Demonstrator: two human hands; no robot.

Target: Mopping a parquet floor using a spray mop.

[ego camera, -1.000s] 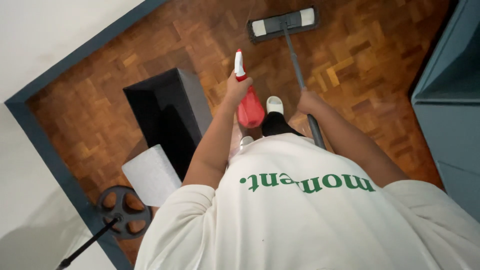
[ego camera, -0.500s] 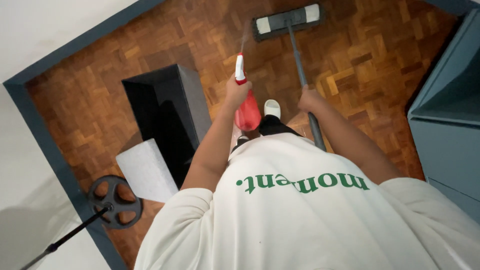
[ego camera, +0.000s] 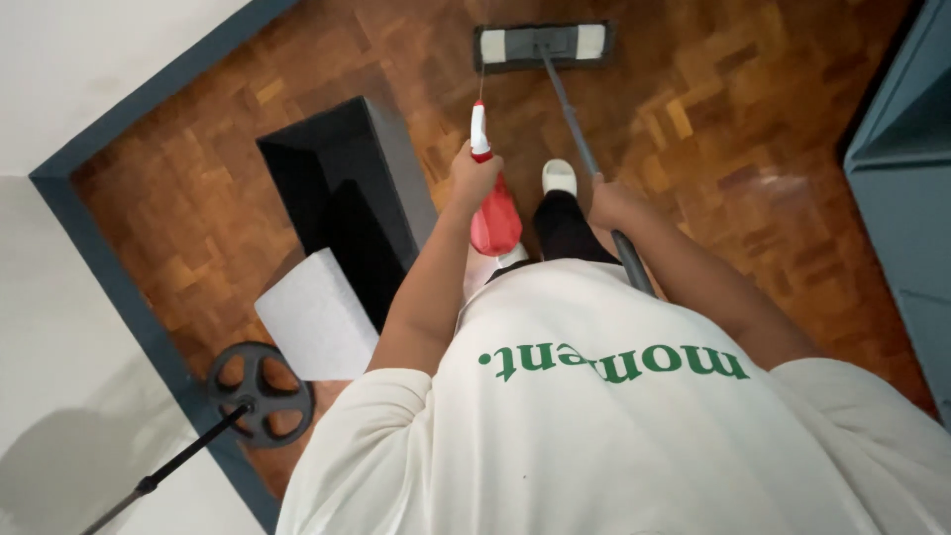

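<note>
My left hand [ego camera: 474,176] is shut around a red spray bottle [ego camera: 495,226], whose white nozzle [ego camera: 479,129] points away from me toward the floor. A thin streak shows just beyond the nozzle. My right hand [ego camera: 612,203] grips the grey handle [ego camera: 570,109] of a flat mop. The mop head [ego camera: 543,45], with its white pad, lies on the parquet floor [ego camera: 733,129] ahead of me. My foot in a white shoe [ego camera: 560,176] stands between the two hands. My cream shirt with green lettering [ego camera: 614,396] fills the lower part of the view.
A black box-shaped unit [ego camera: 347,198] stands on the left, with a white panel [ego camera: 317,317] leaning by it. A black weight plate [ego camera: 260,391] on a bar lies near the grey-blue skirting [ego camera: 109,267]. A blue-grey cabinet [ego camera: 906,198] is on the right.
Both hands keep their grips. The mop head sits slightly further left in view than before, and the bottle is raised a little with its nozzle aimed nearer the mop head.
</note>
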